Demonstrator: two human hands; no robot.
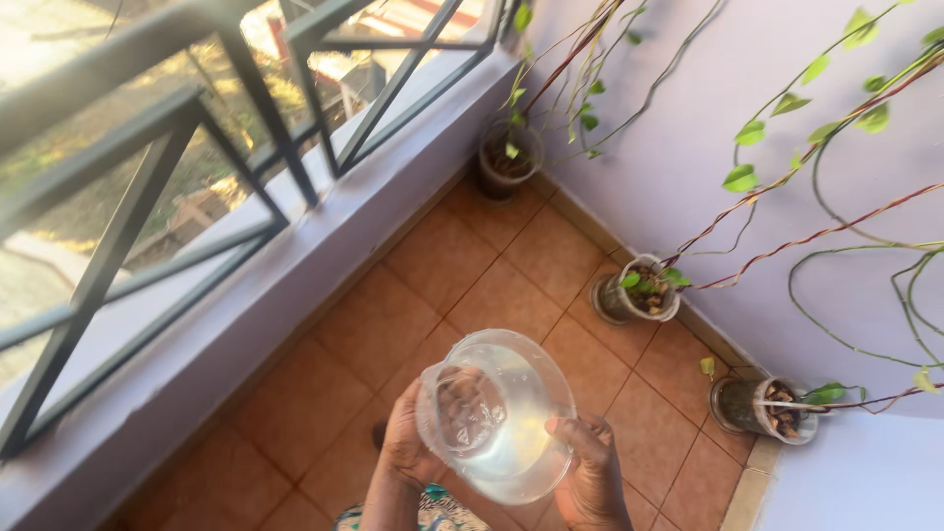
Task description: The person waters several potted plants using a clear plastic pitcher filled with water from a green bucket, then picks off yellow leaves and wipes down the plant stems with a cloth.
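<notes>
Holding a clear plastic jug of water low in the middle of the view, both hands are gripping it from opposite sides. The left hand is wrapping its fingers around the jug's left wall, and some of those fingers are showing through the clear plastic. The right hand is clasping the jug's lower right side, thumb pressing against the wall. The jug is hanging in the air above the floor, tilted so that its wide open mouth is facing up toward the camera, with water pooling inside.

Below it, orange-brown square tiles are covering the floor. Along the pale lilac wall on the right, three pots are standing in a row, well apart from the jug: a near pot at the wall's foot, a middle pot further on, and a far pot in the corner. Long thin vines with green leaves are trailing from the pots up across the wall. On the left, a low lilac ledge is carrying a dark metal railing, with sunlit ground showing beyond it.
</notes>
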